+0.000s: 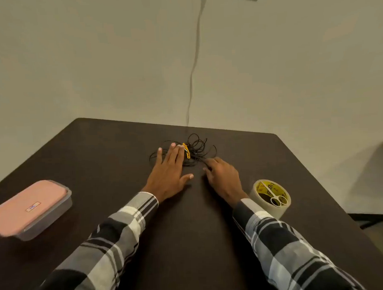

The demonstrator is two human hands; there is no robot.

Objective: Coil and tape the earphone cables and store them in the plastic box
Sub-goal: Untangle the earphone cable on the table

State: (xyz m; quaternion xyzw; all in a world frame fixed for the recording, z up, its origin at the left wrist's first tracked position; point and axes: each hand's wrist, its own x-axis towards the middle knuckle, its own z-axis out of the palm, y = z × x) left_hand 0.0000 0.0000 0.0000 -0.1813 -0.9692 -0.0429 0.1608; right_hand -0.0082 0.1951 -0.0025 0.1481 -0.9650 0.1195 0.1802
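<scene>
Where the black earphone cables [196,150] lie tangled at frame centre w/ a yellow bit among them, left hand [168,169] lies flat, fingers straight on the tangle's left side. Right hand [223,176] pinches a strand at lower right of the pile. Plastic box [31,210], pink lid on, sits lower left; tape roll [270,198] w/ scissors [277,199] inside, right, on dark table [189,231].

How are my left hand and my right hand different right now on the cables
The left hand lies flat with straight, spread fingers on the tangle of black earphone cables; the right hand has its fingers curled at the tangle's near right edge. The left hand covers the tangle's left part, the right only meets its edge. Both reach from plaid sleeves over the dark table.
</scene>
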